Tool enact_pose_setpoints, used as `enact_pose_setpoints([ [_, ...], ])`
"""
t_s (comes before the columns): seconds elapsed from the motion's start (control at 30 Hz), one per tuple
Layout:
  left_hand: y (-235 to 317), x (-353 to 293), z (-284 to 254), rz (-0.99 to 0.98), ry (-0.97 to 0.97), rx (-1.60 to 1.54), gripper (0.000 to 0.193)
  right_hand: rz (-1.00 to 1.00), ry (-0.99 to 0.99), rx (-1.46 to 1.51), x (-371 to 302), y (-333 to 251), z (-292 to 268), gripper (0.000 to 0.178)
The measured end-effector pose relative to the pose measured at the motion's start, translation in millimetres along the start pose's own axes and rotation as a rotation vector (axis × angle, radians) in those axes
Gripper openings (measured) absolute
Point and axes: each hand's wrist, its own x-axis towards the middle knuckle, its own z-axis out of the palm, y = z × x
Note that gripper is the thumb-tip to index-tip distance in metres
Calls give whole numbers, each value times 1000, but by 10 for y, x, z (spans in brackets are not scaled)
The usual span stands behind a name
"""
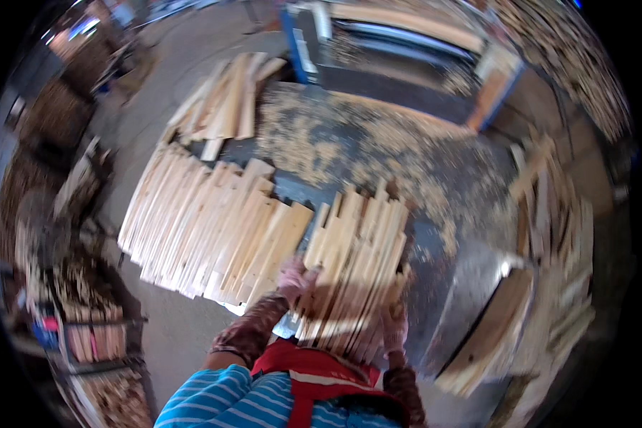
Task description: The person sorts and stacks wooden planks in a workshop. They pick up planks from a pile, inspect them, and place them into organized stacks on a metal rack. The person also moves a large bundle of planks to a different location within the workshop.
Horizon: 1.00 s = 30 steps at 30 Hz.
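Side by side on the table in front of me lies a batch of pale wooden strips [349,250], their far ends uneven. My left hand [294,278], in a pinkish glove, grips the left edge of this batch near its close end. On the opposite edge, my right hand [394,324], gloved alike, closes against the outermost strips, so the batch sits between both hands. The fingers are slightly blurred and partly hidden by the wood. Just left of my left hand is a wider row of similar wooden strips [200,221].
Sawdust and shavings [378,139] cover the dark tabletop [424,250]. Beyond stands a blue-framed machine [406,64]. Further boards [228,100] lie at the far left of the table. At the right are a long board [488,328] and stacked wood [560,271]. Wood-filled racks [96,335] stand left.
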Motion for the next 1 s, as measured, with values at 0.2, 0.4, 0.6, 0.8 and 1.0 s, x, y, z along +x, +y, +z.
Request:
enact_pose_setpoints([
  [0.2,901,-143,-323,-430,-147,-452,99,90,58,542,-17,180,133,45],
  [0.4,953,-460,-292,-488,-175,-768,122,201,-124,423,728,1412,-251,65],
  [0.6,512,-797,472,-411,-424,-671,115,253,-155,293,1016,1483,-852,70],
  [0.8,1015,-1467,530,-527,-172,-932,98,271,-241,179,953,1303,-1066,75],
  [1.0,391,-1908,899,-254,29,-848,95,203,-396,50,796,1090,-1146,81],
])
